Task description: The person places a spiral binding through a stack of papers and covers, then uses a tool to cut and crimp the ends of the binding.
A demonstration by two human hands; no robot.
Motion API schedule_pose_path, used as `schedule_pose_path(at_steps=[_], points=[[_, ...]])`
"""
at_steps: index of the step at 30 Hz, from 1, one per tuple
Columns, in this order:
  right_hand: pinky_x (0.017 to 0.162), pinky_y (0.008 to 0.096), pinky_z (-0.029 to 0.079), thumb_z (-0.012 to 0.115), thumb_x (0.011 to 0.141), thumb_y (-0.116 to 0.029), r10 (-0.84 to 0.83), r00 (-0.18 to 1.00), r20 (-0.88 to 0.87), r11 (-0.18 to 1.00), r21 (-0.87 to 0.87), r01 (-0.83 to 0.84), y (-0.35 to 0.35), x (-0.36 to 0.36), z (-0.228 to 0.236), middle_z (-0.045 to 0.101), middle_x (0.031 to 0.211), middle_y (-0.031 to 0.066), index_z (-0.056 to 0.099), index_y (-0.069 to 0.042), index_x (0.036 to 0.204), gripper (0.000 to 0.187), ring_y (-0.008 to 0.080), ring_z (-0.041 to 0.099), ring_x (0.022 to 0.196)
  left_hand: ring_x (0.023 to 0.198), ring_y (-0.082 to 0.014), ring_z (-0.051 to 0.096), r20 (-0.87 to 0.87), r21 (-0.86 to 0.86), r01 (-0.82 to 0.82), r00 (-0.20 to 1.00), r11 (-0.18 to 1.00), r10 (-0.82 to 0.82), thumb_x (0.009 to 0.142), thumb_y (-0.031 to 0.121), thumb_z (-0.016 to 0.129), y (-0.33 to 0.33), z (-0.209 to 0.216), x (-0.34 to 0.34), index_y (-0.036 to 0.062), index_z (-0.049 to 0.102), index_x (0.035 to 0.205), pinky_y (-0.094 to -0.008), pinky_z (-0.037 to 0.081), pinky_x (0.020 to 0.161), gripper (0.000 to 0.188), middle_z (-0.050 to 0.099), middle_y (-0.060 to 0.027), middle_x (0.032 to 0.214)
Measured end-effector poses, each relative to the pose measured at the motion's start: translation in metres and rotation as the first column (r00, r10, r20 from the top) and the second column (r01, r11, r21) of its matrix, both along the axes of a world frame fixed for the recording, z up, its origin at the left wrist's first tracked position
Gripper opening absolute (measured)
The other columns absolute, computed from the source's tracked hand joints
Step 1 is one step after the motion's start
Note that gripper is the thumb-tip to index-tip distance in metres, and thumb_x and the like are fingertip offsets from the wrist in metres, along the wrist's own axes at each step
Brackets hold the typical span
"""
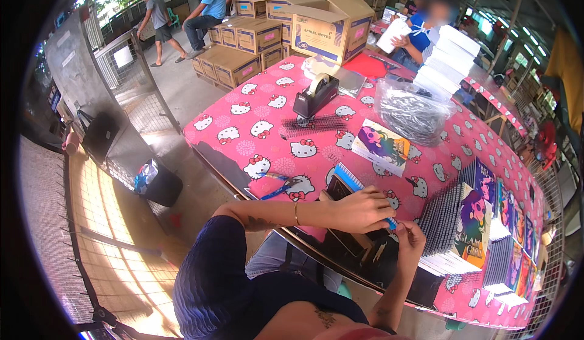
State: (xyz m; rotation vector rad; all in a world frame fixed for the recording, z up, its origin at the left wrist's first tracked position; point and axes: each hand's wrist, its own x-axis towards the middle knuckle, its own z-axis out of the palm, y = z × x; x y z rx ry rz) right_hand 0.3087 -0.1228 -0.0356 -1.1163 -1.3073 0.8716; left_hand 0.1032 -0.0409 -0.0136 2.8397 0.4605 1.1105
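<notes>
At the table's near edge, a blue toothed strip (348,177) lies slantwise on a black board (338,189). My left hand (365,209) reaches across it, palm down, its fingers curled over the strip's near part. Close by, the thumb and fingers of my right hand (412,241) pinch together at the strip's near end; what sits between them is too small to make out. Blue-handled pliers (278,191) rest to the left. Beyond my hands are loose black spiral coils (313,126) and a colourful illustrated booklet (382,147).
Spiral-bound notebooks (453,227) stand in stacks at right. Farther back are a tape dispenser (316,98), a plastic bag of black coils (413,113), a white paper pile (449,63) and an open carton (334,31). A co-worker (420,35) holds paper across the table.
</notes>
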Motion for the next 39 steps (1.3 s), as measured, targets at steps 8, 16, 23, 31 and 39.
schedule_pose_path(at_steps=[8,16,23,31,39], points=[[0.070,0.0226,0.047,0.065,0.083,0.009,0.028,0.982,0.189,0.995,0.087,-0.045,0.016,0.011,0.003,0.066,0.083,0.0044,0.063,0.003,0.087,0.007,0.0083,0.059,0.077,0.093,-0.0256,0.063,-0.026,0.024,-0.032,0.999,0.999,0.033,0.094,0.026,0.062,0.002,-0.003,0.002,0.0084,0.062,0.102,-0.0398,0.043,0.093,0.019,0.065,-0.0062,0.093],[0.063,0.0273,0.045,0.063,0.084,0.004,-0.181,0.850,0.495,0.980,0.160,0.116,0.023,-0.005,0.018,0.064,0.078,0.0092,0.062,0.003,0.085,0.002,0.0140,0.059,0.068,0.094,-0.0259,0.065,-0.011,0.149,-0.097,0.995,0.984,0.100,0.086,0.020,0.063,-0.004,-0.004,0.007,0.0061,0.061,0.098,-0.0393,0.044,0.089,0.019,0.065,-0.0091,0.092],[0.072,0.0344,0.053,0.070,0.087,0.000,-0.318,0.867,0.384,0.927,0.316,0.201,-0.002,-0.027,0.020,0.070,0.093,0.0168,0.069,0.003,0.100,0.013,0.0272,0.070,0.081,0.097,-0.0247,0.065,-0.071,0.073,-0.120,0.990,0.990,0.125,0.086,0.018,0.066,0.001,0.000,0.003,0.0037,0.065,0.110,-0.0392,0.047,0.088,0.028,0.067,-0.0080,0.098],[0.080,0.0385,0.053,0.071,0.088,-0.003,-0.497,0.768,0.404,0.839,0.450,0.306,-0.001,-0.026,-0.012,0.069,0.100,0.0171,0.070,0.000,0.104,0.017,0.0305,0.068,0.088,0.098,-0.0273,0.065,-0.105,-0.019,-0.049,0.993,0.999,0.046,0.084,0.019,0.070,0.003,0.009,0.009,0.0051,0.065,0.109,-0.0420,0.047,0.089,0.029,0.067,-0.0093,0.099],[0.099,0.0417,0.045,0.065,0.094,-0.016,-0.954,0.190,0.233,0.301,0.742,0.600,-0.076,0.077,0.042,0.056,0.136,0.0186,0.065,-0.003,0.126,0.034,0.0324,0.056,0.117,0.087,-0.0346,0.066,-0.234,-0.176,-0.070,0.972,0.982,0.027,0.080,0.006,0.073,0.032,0.095,-0.034,0.0042,0.069,0.098,-0.0449,0.051,0.080,0.018,0.069,-0.0133,0.089]])
